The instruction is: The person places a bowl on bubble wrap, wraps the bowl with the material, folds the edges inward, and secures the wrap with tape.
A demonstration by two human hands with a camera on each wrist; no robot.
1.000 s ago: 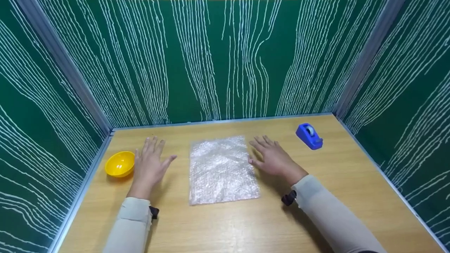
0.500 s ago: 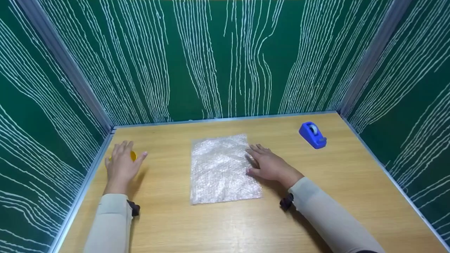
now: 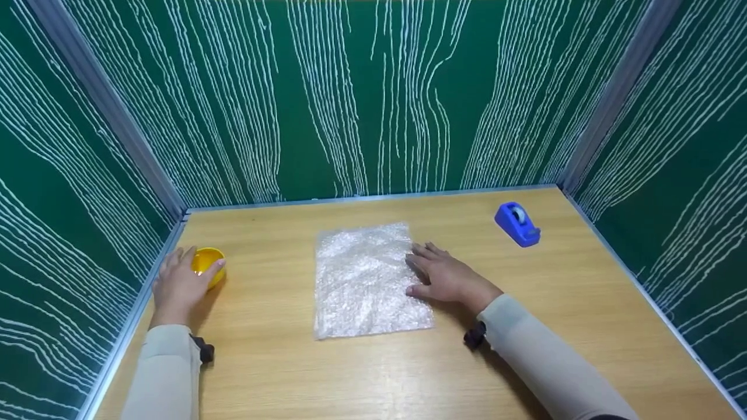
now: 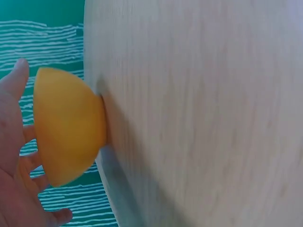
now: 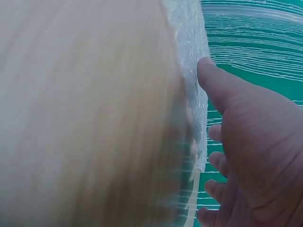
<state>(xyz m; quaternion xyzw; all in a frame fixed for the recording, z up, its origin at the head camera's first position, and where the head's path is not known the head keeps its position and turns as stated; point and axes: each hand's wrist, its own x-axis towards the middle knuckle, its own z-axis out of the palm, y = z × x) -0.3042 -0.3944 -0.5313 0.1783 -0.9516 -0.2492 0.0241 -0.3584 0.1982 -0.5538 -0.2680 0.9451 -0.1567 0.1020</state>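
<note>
At the left, a yellow bowl [image 3: 217, 279] stands upright on the table. Beside and partly over it is my left hand [image 3: 180, 289], thumb and fingers spread about the rim; the hand hides the bowl's near left part. In the left wrist view the bowl [image 4: 68, 127] rests on its base, with the fingers loosely bent at its rim and no clear grip. A sheet of bubble wrap [image 3: 367, 286] lies flat in the middle. My right hand [image 3: 446, 277] is at its right edge, fingers extended over the border; whether the fingertips touch it I cannot tell.
A blue tape dispenser [image 3: 518, 224] with a roll stands at the back right of the wooden table [image 3: 362, 379]. Green panels [image 3: 315, 105] with white wavy lines enclose the back and both sides. The left hand is close to the table's left edge.
My left hand has moved left, passing over the bowl to its left side. My right hand has shifted slightly toward me and closer to the bubble wrap's edge.
</note>
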